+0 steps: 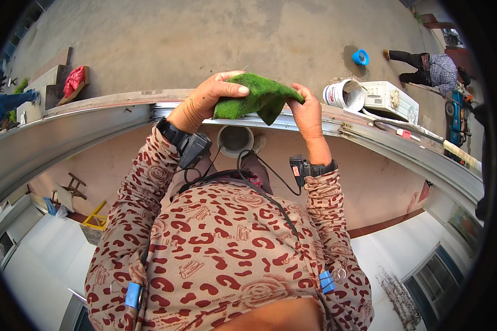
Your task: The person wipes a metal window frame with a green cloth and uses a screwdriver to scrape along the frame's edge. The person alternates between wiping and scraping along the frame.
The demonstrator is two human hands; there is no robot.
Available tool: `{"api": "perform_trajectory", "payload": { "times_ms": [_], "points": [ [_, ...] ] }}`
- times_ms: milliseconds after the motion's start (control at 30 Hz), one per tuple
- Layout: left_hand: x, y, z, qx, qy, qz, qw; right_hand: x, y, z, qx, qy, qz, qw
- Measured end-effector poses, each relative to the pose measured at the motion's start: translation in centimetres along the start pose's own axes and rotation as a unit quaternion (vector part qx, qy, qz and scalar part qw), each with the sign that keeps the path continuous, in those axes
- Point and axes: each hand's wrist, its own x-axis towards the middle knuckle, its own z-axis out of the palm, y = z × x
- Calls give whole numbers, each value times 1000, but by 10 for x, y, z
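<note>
A green cloth [252,96] is stretched between my two hands, above a metal window track. My left hand [217,96] grips its left side, with the thumb lying on top. At the other end, my right hand [307,109] pinches a corner between thumb and fingers. The cloth's lower middle hangs in a darker fold. Beneath the hands runs the silvery sliding track [290,124] on the sill. Below it, on the floor by my feet, stands a round bucket [235,138] with grey liquid in it.
Metal frame rails [87,124] curve away to both sides. Outside stand a white bucket [333,94], a white box-like appliance [387,99] and a blue bucket [360,57]. A bent-over person [428,68] is at the right. A yellow stool [94,217] stands behind on the left.
</note>
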Motion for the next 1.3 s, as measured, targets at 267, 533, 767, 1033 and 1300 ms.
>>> {"api": "perform_trajectory", "payload": {
  "times_ms": [267,533,767,1033,1300],
  "points": [
    [0,-54,44,323,-196,-101,920,-42,90,9,720,-218,142,644],
    [11,-41,-17,281,139,-8,950,-59,34,-6,688,-174,183,681],
    [15,-65,-16,104,-23,-186,977,-91,-26,-7,630,-161,208,731],
    [19,-93,-35,114,29,-212,970,-124,46,-21,619,-143,341,693],
    [20,-129,-24,253,17,-249,935,-144,85,-8,687,-53,435,580]
  ]
}}
